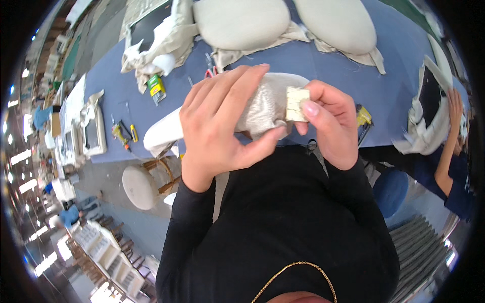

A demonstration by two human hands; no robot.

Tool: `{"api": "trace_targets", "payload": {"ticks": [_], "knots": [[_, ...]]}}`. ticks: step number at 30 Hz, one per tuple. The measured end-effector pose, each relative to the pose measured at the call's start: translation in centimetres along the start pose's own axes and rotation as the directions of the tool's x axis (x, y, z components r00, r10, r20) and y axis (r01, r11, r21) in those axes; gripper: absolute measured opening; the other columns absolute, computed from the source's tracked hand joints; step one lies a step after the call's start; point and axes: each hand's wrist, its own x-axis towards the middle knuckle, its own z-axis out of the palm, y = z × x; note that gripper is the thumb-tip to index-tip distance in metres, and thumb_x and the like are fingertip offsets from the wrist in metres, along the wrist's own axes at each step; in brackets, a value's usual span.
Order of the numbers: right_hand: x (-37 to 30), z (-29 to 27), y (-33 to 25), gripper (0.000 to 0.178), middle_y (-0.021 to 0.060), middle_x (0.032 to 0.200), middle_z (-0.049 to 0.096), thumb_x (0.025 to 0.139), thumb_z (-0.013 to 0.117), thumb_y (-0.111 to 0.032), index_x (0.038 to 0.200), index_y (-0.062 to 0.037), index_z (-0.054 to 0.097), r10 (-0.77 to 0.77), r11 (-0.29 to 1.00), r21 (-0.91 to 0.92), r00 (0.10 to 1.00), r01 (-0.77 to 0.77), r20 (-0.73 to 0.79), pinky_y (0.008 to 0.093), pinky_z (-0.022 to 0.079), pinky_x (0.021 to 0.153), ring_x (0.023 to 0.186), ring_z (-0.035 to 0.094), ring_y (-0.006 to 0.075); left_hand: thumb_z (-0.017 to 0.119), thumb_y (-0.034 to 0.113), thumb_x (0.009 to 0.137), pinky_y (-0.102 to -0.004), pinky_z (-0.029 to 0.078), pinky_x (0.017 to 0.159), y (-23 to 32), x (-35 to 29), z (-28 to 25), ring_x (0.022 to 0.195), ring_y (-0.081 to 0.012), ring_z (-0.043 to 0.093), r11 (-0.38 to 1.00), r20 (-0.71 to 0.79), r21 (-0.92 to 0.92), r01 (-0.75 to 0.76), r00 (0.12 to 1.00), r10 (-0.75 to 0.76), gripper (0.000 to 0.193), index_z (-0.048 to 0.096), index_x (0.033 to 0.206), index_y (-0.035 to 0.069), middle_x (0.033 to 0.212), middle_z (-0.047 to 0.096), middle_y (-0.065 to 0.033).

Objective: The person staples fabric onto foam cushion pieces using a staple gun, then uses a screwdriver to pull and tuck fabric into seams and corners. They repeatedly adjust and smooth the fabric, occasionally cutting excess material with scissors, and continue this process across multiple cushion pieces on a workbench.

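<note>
My left hand [218, 118] is laid over a beige fabric-covered chair cushion [260, 106], its fingers across the top and its thumb pressed at the near edge, where the cloth bunches. Between the thumb and fingers of my right hand [331, 118] is a small flat cream-coloured square piece [296, 103] with faint lines on it. That piece is held against the cushion's right end; what it is made of I cannot tell. The cushion's left end reaches out past my left wrist, and its middle is hidden under my hand.
Padded seats [242, 22] with loose cloth edges lie along the far side of the blue table [166, 113]. A green-and-yellow can [156, 89], red-handled scissors [210, 72], and yellow staple guns [121, 132] are about. At the right, another person's hand [454, 103] touches a seat panel [430, 103].
</note>
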Motion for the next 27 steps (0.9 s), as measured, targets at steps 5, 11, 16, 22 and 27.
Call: {"api": "trace_targets", "payload": {"ticks": [5,11,16,22,27], "knots": [[0.8,2.4,0.3,0.019,0.0009,0.079,0.063,0.107,0.061,-0.017,0.098,-0.0004,0.064,0.009,0.998,0.069,0.997,-0.014,0.074,0.0229,0.04,0.065,0.072,0.054,0.0052,0.083,0.046,0.065,-0.0441,0.054,0.095,-0.6,-0.9,-2.9,0.106,-0.0371,0.073,0.989,0.049,-0.128,0.074,0.996,-0.069,0.071,0.073,0.12,0.001,0.115,0.076,-0.0181],[1.0,5.5,0.5,0.016,-0.0009,0.078,0.063,0.105,0.063,-0.014,0.096,-0.0012,0.065,0.058,0.998,-0.01,0.989,-0.057,0.133,0.0229,0.039,0.062,0.069,0.053,0.0039,0.082,0.036,0.062,-0.0431,0.055,0.097,-0.9,-2.9,-5.3,0.108,-0.035,0.073,0.963,0.128,-0.137,0.234,0.968,-0.217,0.069,0.072,0.121,0.002,0.116,0.076,-0.0149],[1.1,6.0,-0.2,0.013,-0.004,0.072,0.061,0.099,0.068,-0.011,0.09,-0.0023,0.065,0.126,0.979,-0.183,0.971,-0.089,0.203,0.0228,0.038,0.06,0.066,0.05,0.0017,0.083,0.03,0.062,-0.0428,0.056,0.101,-0.8,-4.3,-6.1,0.114,-0.0337,0.073,0.928,0.151,-0.211,0.308,0.948,-0.28,0.07,0.072,0.125,0.003,0.121,0.076,-0.0141],[1.8,5.8,-1.2,0.012,-0.004,0.065,0.057,0.093,0.072,-0.007,0.087,-0.0022,0.064,0.083,0.937,-0.348,0.953,0.025,0.293,0.0231,0.034,0.054,0.06,0.045,0.0013,0.085,0.023,0.064,-0.0429,0.056,0.101,-0.6,-4.7,-5.9,0.114,-0.0342,0.073,0.938,0.146,-0.216,0.271,0.959,-0.243,0.068,0.072,0.128,0.002,0.125,0.076,-0.014],[2.2,5.4,-2.0,0.015,-0.0039,0.062,0.054,0.092,0.072,-0.006,0.083,-0.0018,0.061,0.152,0.916,-0.401,0.943,-0.022,0.296,0.0231,0.032,0.051,0.058,0.043,0.0011,0.085,0.02,0.064,-0.043,0.056,0.1,-0.4,-4.4,-5.5,0.113,-0.0345,0.073,0.939,0.153,-0.23,0.254,0.963,-0.223,0.067,0.072,0.128,0.002,0.126,0.075,-0.0143]]}}
